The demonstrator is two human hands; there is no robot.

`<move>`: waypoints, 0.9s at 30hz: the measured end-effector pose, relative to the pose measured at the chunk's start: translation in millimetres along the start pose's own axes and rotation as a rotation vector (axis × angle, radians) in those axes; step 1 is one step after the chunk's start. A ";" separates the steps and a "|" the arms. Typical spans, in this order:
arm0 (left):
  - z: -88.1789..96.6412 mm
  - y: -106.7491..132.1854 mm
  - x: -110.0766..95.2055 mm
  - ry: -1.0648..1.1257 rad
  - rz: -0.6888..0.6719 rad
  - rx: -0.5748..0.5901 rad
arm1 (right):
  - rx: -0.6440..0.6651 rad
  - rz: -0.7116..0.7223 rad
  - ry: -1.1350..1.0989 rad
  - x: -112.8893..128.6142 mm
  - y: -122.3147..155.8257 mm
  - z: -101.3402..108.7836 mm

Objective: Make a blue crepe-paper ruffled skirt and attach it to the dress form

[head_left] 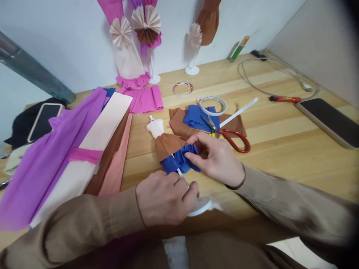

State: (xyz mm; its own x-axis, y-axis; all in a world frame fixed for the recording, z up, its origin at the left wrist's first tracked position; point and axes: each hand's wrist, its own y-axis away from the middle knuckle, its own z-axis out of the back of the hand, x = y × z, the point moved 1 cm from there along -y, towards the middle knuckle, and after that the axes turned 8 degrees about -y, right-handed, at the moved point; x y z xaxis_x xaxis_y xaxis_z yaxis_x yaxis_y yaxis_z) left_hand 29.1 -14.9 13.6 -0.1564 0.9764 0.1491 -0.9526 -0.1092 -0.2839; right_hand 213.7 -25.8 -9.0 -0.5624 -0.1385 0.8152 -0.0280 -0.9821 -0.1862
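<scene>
A small white mannequin stand lies tilted on the wooden table, wearing a brown crepe-paper skirt over a blue ruffled layer. My left hand is closed round the stand's thin pole next to its round white base. My right hand pinches the gathered edge of the blue paper. Both arms wear tan sleeves.
Red-handled scissors, blue and brown paper scraps, two tape rolls and a white strip lie behind. Folded purple, cream, pink and brown crepe sheets lie left. Dressed mannequins stand by the wall. A phone and cable are right.
</scene>
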 end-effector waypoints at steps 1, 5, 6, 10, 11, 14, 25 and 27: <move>-1.5 0.3 -4.0 -0.015 0.004 0.004 | 0.002 -0.018 -0.025 0.2 0.6 0.0; -6.5 -0.2 -8.8 -0.070 -0.022 0.031 | -0.004 -0.067 -0.068 -1.2 1.9 -0.6; -7.8 -0.4 -8.1 -0.087 -0.030 0.036 | -0.008 -0.069 -0.069 -1.7 1.9 -0.5; -12.5 -1.7 -5.7 -0.137 -0.045 0.020 | -0.024 -0.029 -0.056 -2.6 1.3 0.9; -13.2 -1.9 -5.5 -0.145 -0.048 0.007 | -0.027 -0.012 -0.052 -2.7 0.9 1.2; -13.8 -1.3 -4.8 -0.172 -0.056 -0.033 | -0.031 0.010 -0.059 -3.1 0.2 0.6; -14.4 18.9 3.7 -0.200 -0.033 -0.077 | -0.062 0.054 -0.052 6.0 2.3 -1.8; -14.7 21.3 3.8 -0.189 -0.026 -0.070 | -0.092 0.066 -0.045 5.4 0.3 -1.6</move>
State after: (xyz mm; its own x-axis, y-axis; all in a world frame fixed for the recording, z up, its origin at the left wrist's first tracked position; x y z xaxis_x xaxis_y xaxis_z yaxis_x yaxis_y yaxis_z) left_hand 12.0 -10.8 -5.9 -0.1846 0.9255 0.3306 -0.9375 -0.0648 -0.3419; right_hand 209.3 -26.6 -5.6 -0.5279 -0.2100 0.8229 -0.0692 -0.9551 -0.2882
